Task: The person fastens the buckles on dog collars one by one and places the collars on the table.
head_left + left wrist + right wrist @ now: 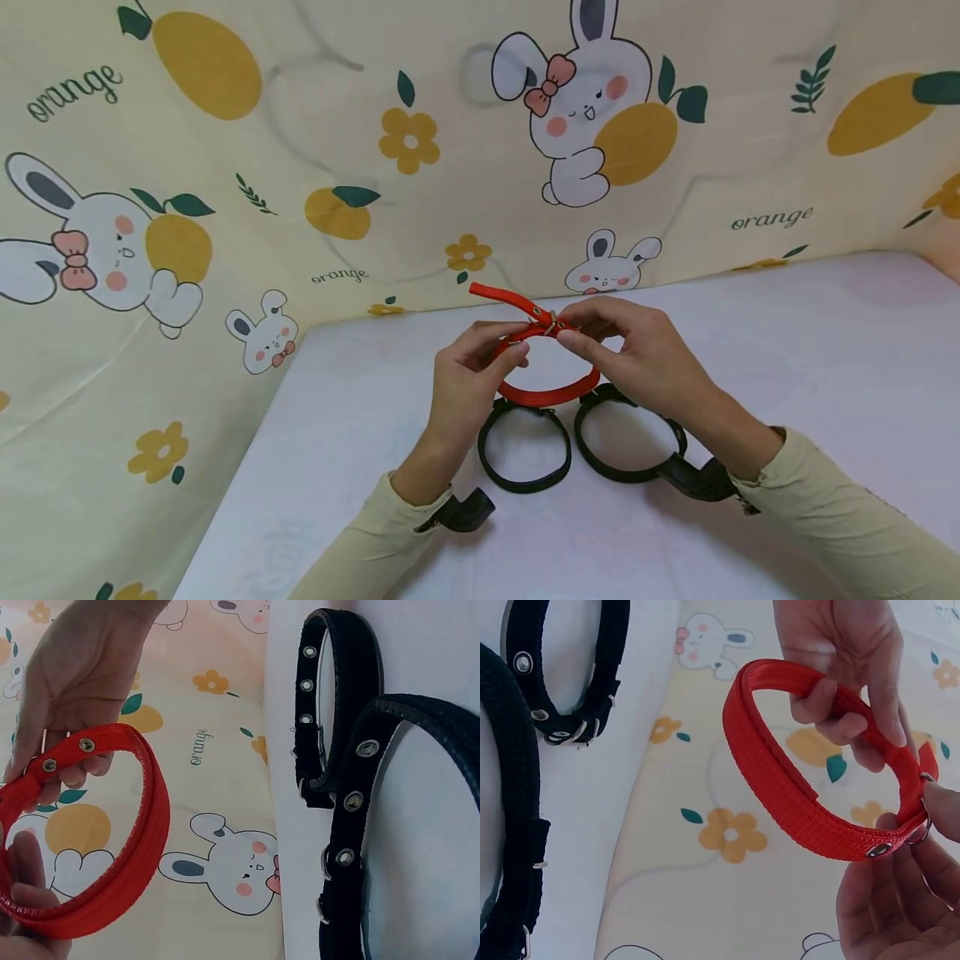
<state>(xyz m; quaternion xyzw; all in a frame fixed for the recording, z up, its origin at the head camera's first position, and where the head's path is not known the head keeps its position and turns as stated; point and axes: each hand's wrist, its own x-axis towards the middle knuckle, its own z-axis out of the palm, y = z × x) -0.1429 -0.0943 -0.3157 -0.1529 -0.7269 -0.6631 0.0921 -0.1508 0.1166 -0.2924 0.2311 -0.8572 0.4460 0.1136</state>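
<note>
A red collar [547,398] is held up above the table as a closed loop, its free strap end sticking out past the metal buckle [551,323] toward the left. My left hand [472,375] pinches the band at the left side of the loop. With thumb and fingers, my right hand [637,350] grips the band at the buckle. Metal eyelets show on the red collar [154,825] in the left wrist view. In the right wrist view, the fingertips of the left hand [847,667] curl round the band, and the right hand [892,900] holds the buckle end.
Two black collars lie on the white table [337,450] below the hands: one on the left [525,485], one on the right [622,477]. Both are closed loops with eyelets and metal rings. A cloth [420,50] printed with rabbits and oranges hangs behind and to the left.
</note>
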